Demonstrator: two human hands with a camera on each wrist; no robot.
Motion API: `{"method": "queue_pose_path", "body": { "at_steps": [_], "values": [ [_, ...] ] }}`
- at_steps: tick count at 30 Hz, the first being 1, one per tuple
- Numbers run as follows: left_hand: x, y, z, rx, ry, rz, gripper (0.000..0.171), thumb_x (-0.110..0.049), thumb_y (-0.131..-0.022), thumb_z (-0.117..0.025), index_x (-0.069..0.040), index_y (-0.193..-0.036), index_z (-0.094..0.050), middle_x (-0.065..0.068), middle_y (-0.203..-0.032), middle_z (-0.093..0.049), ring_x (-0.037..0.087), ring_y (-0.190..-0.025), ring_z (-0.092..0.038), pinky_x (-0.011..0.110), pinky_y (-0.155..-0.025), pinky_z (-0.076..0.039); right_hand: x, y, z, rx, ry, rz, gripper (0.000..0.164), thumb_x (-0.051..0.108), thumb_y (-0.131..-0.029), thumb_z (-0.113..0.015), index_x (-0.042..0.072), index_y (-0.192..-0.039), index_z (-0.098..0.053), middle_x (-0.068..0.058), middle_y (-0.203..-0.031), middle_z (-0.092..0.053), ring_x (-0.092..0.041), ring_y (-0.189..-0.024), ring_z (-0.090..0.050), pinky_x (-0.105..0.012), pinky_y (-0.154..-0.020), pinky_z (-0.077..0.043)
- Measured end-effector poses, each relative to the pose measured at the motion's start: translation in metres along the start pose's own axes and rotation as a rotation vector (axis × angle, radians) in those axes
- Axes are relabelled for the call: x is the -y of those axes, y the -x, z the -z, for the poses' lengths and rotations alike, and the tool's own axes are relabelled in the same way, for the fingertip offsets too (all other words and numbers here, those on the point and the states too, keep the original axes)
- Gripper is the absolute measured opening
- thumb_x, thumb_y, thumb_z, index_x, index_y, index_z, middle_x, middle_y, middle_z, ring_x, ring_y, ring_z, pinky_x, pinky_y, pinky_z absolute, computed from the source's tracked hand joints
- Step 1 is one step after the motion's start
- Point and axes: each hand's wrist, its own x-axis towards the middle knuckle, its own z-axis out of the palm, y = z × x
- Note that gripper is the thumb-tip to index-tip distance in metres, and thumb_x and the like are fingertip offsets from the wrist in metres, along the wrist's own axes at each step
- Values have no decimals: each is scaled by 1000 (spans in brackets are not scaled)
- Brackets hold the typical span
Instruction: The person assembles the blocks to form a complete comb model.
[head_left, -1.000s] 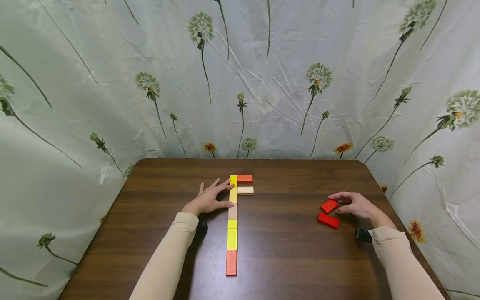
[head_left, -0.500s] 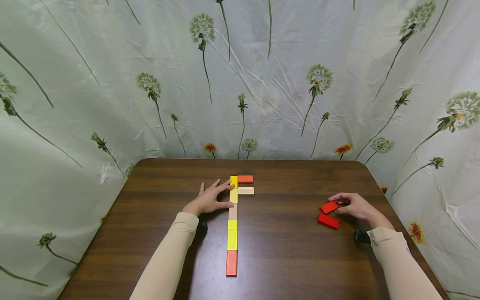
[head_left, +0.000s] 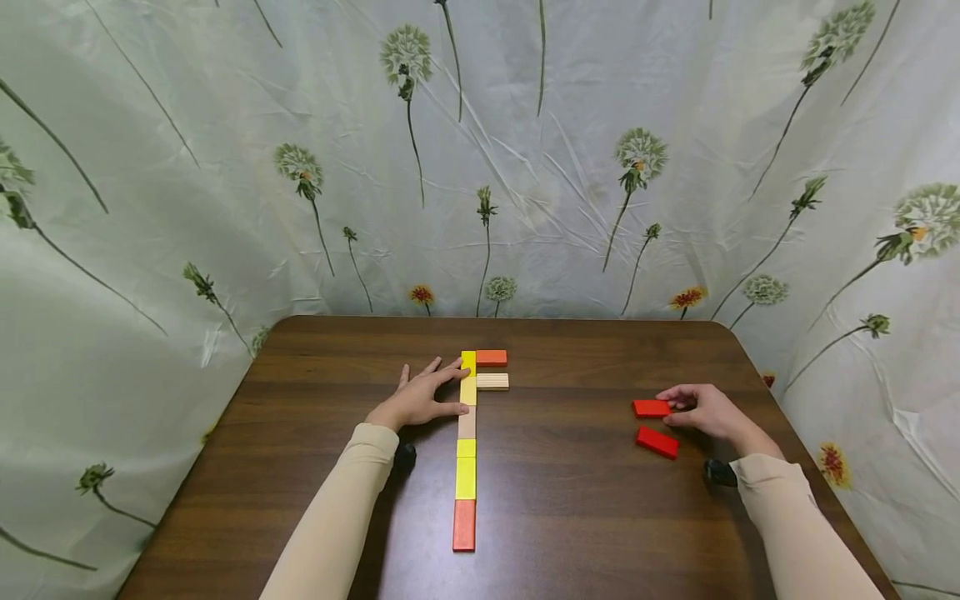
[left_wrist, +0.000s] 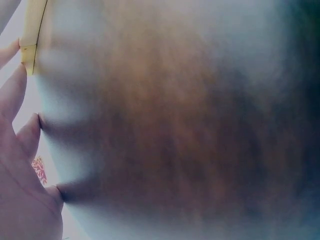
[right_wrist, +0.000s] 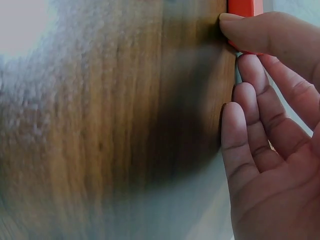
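In the head view, a straight column of small wooden blocks runs down the table (head_left: 570,517): yellow block (head_left: 468,358) at the far end, then pale yellow (head_left: 468,392), light wood, yellow ones and a red block (head_left: 463,525) nearest me. My left hand (head_left: 412,400) lies left of the column, fingers spread, index finger and thumb touching its upper blocks. At the right, my right hand (head_left: 712,414) pinches the right end of a red block (head_left: 649,408) between thumb and fingers. A second red block (head_left: 657,442) lies slanted just below it. The right wrist view shows the pinched block (right_wrist: 244,7) at its top edge.
An orange-red block (head_left: 491,358) and a plain wood block (head_left: 492,382) extend rightward from the column's upper part, with a gap between them. Behind the table hangs a pale curtain (head_left: 555,250) printed with dandelions.
The red block at my right hand has turned from slanted to nearly level and slid slightly left, apart from the lower red block. My right hand has shifted slightly left; the left stays put.
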Motion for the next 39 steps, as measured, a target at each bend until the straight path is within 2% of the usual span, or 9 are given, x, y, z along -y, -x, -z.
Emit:
{"method": "queue_pose_path", "body": {
  "at_steps": [8, 27, 39],
  "values": [
    [1, -2, -1, 2, -12, 4, 79, -60, -96, -75, -35, -165, -45, -8, -180, -23, 32, -170, -10, 77, -126, 12, 3, -2, -4, -24, -30, -16, 42, 15, -92, -85, -7, -125, -73, -11, -107, -76, -5, -89, -62, -19, -77, -53],
    [1, -2, -1, 2, -9, 10, 80, -60, -95, -75, -35, -165, -45, -7, -179, -26, 33, -170, -10, 77, -126, 13, 34, -15, -14, -44, -40, 20, 42, 20, -93, -85, -4, -126, -74, -13, -110, -77, -17, -96, -65, -22, -78, -54],
    [1, -2, -1, 0, -12, 14, 80, -61, -95, -75, -36, -165, -44, -9, -179, -25, 32, -170, -10, 77, -127, 12, 45, -22, -21, -47, -31, 47, 40, 20, -92, -84, -2, -124, -75, -13, -109, -78, -18, -97, -66, -23, -79, -54]
  ]
}}
